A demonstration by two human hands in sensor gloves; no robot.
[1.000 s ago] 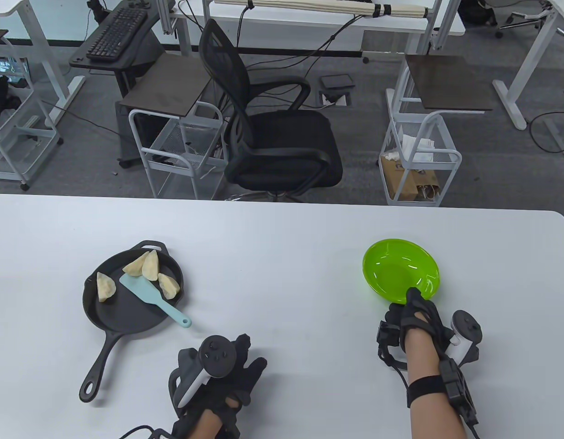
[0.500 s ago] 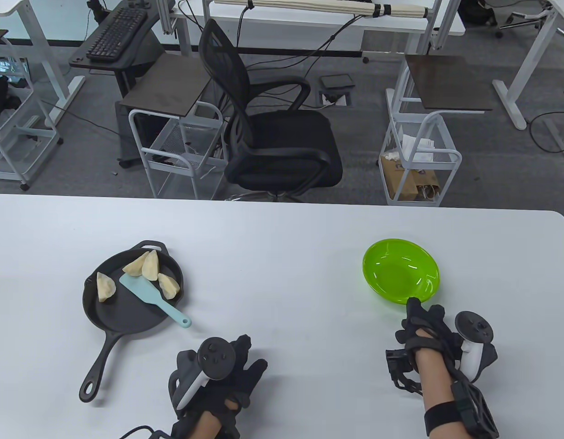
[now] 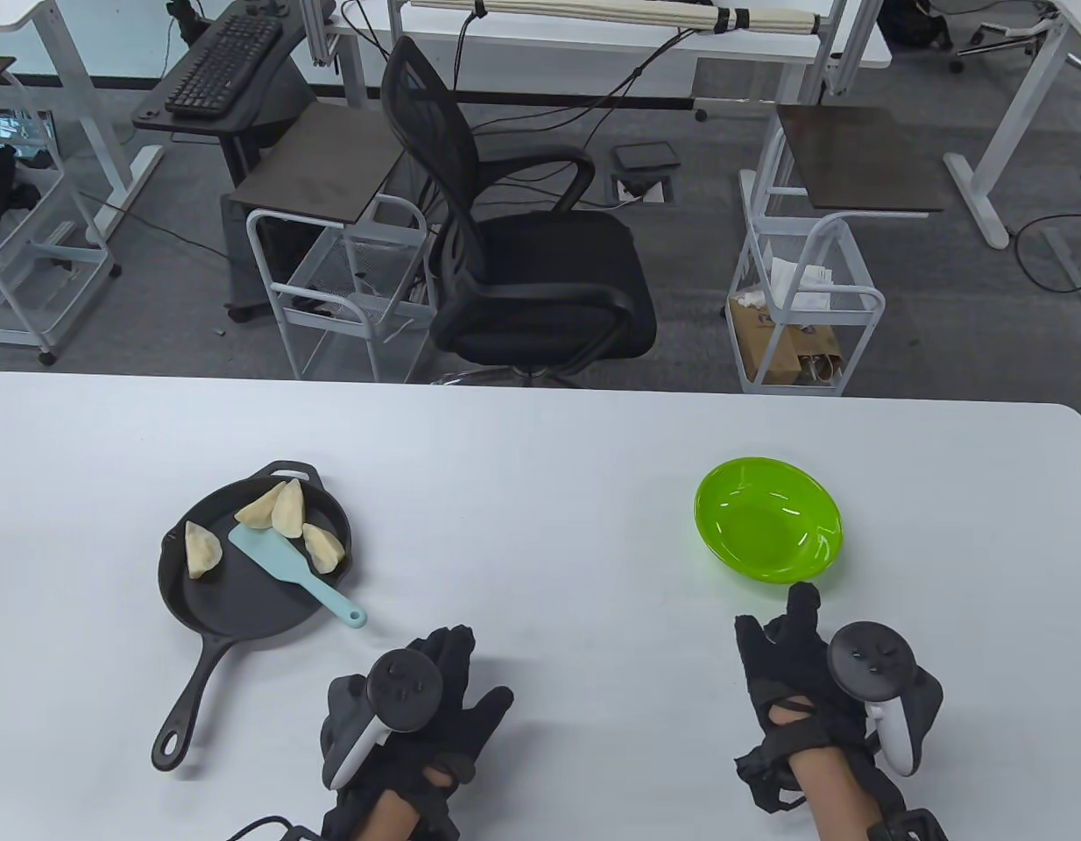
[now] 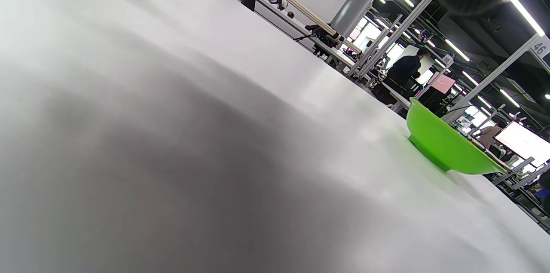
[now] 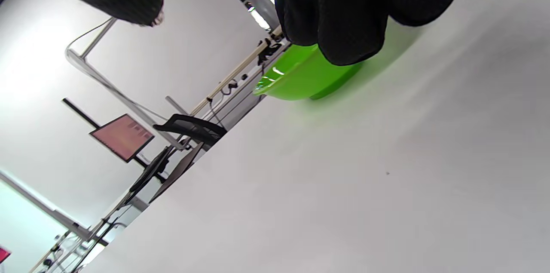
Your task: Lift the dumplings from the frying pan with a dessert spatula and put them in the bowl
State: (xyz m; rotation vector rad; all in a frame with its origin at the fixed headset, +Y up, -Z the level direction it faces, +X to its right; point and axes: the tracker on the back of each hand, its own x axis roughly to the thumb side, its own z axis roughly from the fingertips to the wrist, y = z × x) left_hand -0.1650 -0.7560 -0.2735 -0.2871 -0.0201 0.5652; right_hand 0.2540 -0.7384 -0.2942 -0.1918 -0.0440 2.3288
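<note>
A black frying pan (image 3: 234, 604) sits on the left of the white table, its handle pointing toward me. Several pale dumplings (image 3: 279, 511) lie in it, and a light blue dessert spatula (image 3: 288, 574) rests with its blade in the pan and its handle over the near right rim. The green bowl (image 3: 768, 530) stands empty on the right, also seen low in the wrist views as a bowl (image 4: 442, 144) and a bowl (image 5: 307, 75). My left hand (image 3: 444, 692) rests flat on the table below the pan, holding nothing. My right hand (image 3: 790, 648) lies spread just short of the bowl, holding nothing.
The table's far edge (image 3: 540, 385) runs across the middle of the table view. Behind it stand a black office chair (image 3: 514, 254) and white wire carts (image 3: 803, 298). Bare table lies between pan and bowl.
My right hand has let go of the bowl's near rim and drawn back toward me, turning palm down. The left hand shifted only slightly. Pan, spatula and bowl stayed put.
</note>
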